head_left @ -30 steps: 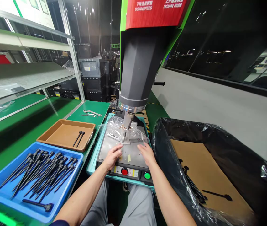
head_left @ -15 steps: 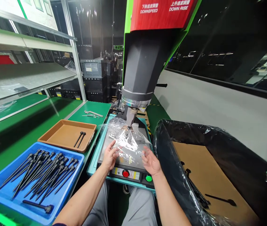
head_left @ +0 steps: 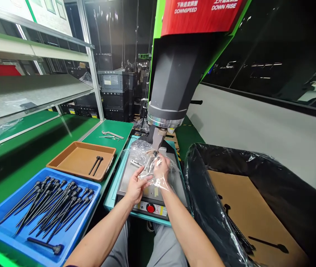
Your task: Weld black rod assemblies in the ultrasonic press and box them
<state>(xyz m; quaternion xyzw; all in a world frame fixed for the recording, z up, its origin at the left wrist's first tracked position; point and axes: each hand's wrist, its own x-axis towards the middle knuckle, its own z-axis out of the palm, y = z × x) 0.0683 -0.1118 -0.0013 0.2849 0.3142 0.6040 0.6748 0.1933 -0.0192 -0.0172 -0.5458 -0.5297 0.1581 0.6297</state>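
A clear plastic sheet (head_left: 144, 145) hangs around the machine's metal tip (head_left: 158, 138), over the grey plate (head_left: 127, 178). My right hand (head_left: 161, 171) is behind the plastic with its fingers bent at a small black part (head_left: 155, 153) just under the tip. Glare and plastic partly hide what those fingers grip. To the left, my left hand (head_left: 136, 186) is open at the sheet's near edge, thumb and fingers apart. A red button (head_left: 150, 208) sits on the front panel below; my right forearm covers the area to its right.
On the left, a blue tray (head_left: 16, 243) holds many long black bolt-like parts (head_left: 52, 202). A brown tray (head_left: 71, 157) behind it holds two more. Wrenches (head_left: 112, 134) lie farther back. At right stands a black-lined box (head_left: 199, 193) with cardboard and several black parts.
My right hand has moved forward and left, from the plate's right side to beneath the plastic at the tip. My left hand has shifted slightly right. The view has turned a little.
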